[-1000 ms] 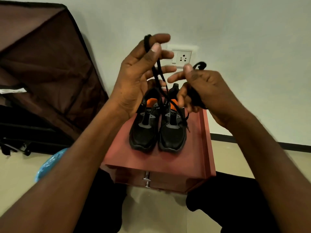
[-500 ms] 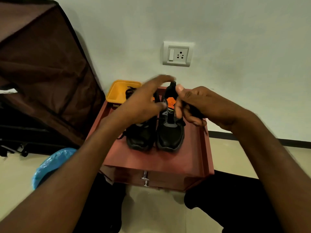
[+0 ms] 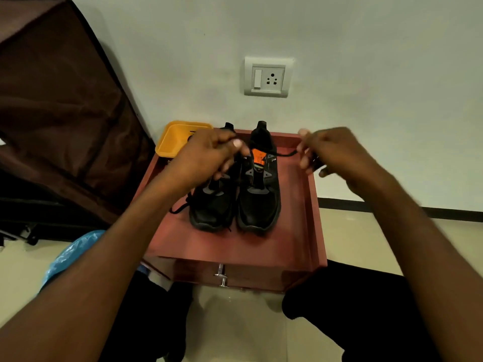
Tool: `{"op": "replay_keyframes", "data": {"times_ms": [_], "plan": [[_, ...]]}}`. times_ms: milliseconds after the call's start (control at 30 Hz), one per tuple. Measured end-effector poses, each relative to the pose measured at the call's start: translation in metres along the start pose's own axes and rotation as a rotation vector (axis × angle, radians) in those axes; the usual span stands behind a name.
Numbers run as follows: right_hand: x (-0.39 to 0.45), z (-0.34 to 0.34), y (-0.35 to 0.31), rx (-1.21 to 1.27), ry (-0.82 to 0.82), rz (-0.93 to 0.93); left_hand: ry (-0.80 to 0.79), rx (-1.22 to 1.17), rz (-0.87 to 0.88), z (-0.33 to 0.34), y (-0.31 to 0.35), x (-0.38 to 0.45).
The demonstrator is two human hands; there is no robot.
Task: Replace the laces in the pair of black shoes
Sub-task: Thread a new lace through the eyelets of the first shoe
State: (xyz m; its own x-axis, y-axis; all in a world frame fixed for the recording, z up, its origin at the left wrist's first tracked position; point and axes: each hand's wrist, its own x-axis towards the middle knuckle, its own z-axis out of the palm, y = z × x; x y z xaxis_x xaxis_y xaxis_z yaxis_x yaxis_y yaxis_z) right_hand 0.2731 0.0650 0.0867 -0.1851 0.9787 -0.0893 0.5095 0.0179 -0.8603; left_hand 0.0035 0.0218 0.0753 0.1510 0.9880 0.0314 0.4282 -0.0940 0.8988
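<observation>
Two black shoes stand side by side on a red-brown low table [image 3: 295, 231], toes toward me. The right shoe [image 3: 258, 194] shows an orange tongue label. My left hand [image 3: 206, 155] hovers over the left shoe [image 3: 211, 205] and hides its upper part, fingers curled and pinching one end of a black lace [image 3: 285, 153]. The lace stretches across the right shoe's collar to my right hand [image 3: 332, 152], which grips the other end with curled fingers beside the table's right rim. Another loose lace end [image 3: 180, 207] trails left of the left shoe.
A yellow tray [image 3: 175, 142] with something dark in it sits at the table's back left corner. A brown fabric wardrobe [image 3: 60, 105] stands to the left, a blue plastic bag [image 3: 70, 254] lies on the floor, and a wall socket [image 3: 266, 77] is above. A drawer knob [image 3: 222, 278] faces me.
Both hands came down from in front of the socket to shoe level. They then moved apart, the right hand going right, drawing the lace out flat across the right shoe.
</observation>
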Motion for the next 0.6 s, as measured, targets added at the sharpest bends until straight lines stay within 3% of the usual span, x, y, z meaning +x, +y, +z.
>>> {"op": "replay_keyframes", "data": {"times_ms": [67,133,200,267,333,400,467,533,600], "plan": [[0.006,0.015,0.018,-0.387,-0.101,0.012,0.103,-0.309,0.105,-0.005,0.007,0.001],[0.011,0.029,0.028,-0.573,-0.157,0.022,0.070,-0.527,0.137,-0.009,0.013,-0.002],[0.013,0.042,0.023,-0.437,-0.218,-0.064,-0.015,-0.522,0.130,-0.005,0.017,-0.006],[0.007,0.050,0.007,-0.073,-0.340,-0.135,-0.140,-0.427,0.109,0.003,0.020,-0.008],[0.004,0.049,-0.003,0.080,-0.506,-0.134,-0.355,-0.379,0.089,0.009,0.024,-0.010],[0.004,0.045,-0.001,0.010,-0.712,-0.077,-0.646,-0.357,0.077,0.013,0.028,-0.014],[0.005,0.046,0.008,-0.217,-0.740,-0.023,-0.758,-0.283,0.074,0.018,0.028,-0.018],[0.012,0.052,0.020,-0.495,-0.512,-0.019,-0.522,-0.085,0.061,0.024,0.019,-0.016],[0.016,0.061,0.027,-0.617,-0.185,0.023,-0.120,0.270,0.077,0.031,-0.001,-0.006]]}}
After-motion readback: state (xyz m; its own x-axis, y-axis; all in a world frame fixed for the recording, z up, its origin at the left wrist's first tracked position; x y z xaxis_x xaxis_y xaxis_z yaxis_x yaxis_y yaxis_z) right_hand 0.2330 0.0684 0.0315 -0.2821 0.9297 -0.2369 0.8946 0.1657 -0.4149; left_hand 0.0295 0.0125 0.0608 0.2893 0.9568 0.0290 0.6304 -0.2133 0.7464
